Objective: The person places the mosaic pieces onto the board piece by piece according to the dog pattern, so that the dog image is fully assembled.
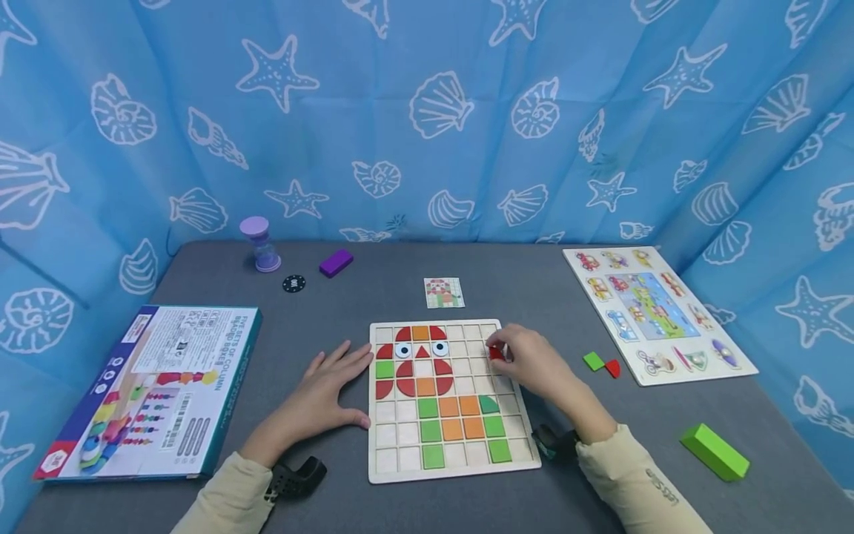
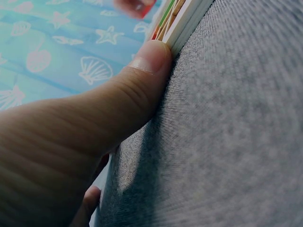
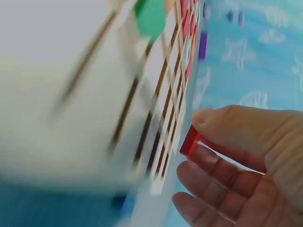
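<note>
A wooden grid board [image 1: 387,461] lies on the grey table, with red, orange, green and eye-printed tiles set in some of its squares. My left hand [image 1: 327,393] lies spread at the board's left side, thumb and fingertips against the edge; the left wrist view shows the thumb [image 2: 152,56] touching that edge. Above the right part of the board, my right hand [image 1: 537,365] pinches a small red tile [image 3: 190,142] between thumb and forefinger. The tile's full outline is hidden by the fingers. Behind the board lies a small pattern card [image 1: 443,293].
Right of the board lie a loose green tile [image 1: 593,361], a red quarter-round tile [image 1: 613,368], a picture puzzle board [image 1: 667,311] and a green block [image 1: 715,451]. A toy box [image 1: 180,400] lies left. An hourglass [image 1: 262,245], black disc [image 1: 293,283] and purple block [image 1: 336,263] sit behind.
</note>
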The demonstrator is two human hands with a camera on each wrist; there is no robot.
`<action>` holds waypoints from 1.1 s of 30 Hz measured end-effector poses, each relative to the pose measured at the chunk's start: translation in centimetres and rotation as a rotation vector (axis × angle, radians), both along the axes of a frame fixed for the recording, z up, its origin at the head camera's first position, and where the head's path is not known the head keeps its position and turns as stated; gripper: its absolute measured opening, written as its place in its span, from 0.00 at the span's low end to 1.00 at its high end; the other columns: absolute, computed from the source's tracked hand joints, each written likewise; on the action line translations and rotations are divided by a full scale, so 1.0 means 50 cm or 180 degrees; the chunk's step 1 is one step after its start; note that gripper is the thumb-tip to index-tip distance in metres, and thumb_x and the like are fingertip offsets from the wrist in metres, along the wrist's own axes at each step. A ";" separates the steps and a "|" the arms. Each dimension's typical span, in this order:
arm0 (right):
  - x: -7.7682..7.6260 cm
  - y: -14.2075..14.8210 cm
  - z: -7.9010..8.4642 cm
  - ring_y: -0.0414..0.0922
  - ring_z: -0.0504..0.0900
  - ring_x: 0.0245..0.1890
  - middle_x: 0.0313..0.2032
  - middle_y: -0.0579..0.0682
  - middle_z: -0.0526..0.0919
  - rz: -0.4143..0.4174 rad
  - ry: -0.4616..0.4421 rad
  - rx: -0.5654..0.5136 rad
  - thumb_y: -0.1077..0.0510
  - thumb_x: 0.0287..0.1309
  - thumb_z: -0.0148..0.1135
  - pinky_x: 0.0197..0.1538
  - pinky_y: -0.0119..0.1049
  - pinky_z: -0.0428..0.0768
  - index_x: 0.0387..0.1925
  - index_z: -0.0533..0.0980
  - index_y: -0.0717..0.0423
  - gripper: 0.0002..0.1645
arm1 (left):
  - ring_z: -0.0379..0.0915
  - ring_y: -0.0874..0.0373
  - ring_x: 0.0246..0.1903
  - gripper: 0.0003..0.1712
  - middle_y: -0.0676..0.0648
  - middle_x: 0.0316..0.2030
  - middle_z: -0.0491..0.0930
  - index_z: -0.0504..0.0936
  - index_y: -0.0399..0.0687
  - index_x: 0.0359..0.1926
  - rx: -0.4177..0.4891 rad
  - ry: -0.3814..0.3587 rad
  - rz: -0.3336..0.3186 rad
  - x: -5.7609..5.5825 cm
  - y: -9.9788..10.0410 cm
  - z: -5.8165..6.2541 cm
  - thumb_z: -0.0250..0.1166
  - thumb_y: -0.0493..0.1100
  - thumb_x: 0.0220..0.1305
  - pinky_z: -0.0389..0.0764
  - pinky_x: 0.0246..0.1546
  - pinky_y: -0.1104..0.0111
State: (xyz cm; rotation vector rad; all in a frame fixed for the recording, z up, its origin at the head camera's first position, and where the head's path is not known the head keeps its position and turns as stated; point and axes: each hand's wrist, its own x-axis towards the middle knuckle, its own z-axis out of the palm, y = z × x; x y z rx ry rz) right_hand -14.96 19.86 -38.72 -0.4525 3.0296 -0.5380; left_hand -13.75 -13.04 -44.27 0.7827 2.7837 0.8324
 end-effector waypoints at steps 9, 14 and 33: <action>-0.045 -0.094 -0.013 0.39 0.69 0.28 0.30 0.46 0.75 0.0131 -0.0127 0.0365 0.56 0.45 0.67 0.31 0.30 0.70 0.35 0.80 0.53 0.12 | 0.37 0.50 0.67 0.58 0.56 0.66 0.52 0.56 0.54 0.66 -0.0009 0.0023 -0.0018 0.002 0.001 -0.003 0.66 0.69 0.32 0.37 0.62 0.46; -0.051 -0.106 -0.016 0.40 0.70 0.28 0.31 0.46 0.77 0.0131 -0.0094 0.0452 0.56 0.45 0.66 0.32 0.32 0.72 0.36 0.80 0.52 0.13 | 0.37 0.50 0.67 0.58 0.56 0.66 0.52 0.56 0.54 0.66 -0.0009 0.0040 -0.0010 0.000 0.001 -0.003 0.66 0.69 0.32 0.37 0.62 0.46; -0.026 -0.025 0.009 0.44 0.76 0.35 0.37 0.48 0.78 -0.0138 0.0048 0.0215 0.56 0.46 0.66 0.36 0.40 0.76 0.40 0.78 0.53 0.15 | 0.37 0.49 0.67 0.59 0.55 0.66 0.52 0.56 0.54 0.66 -0.0009 0.0038 -0.0009 -0.001 -0.002 -0.003 0.65 0.70 0.31 0.37 0.61 0.45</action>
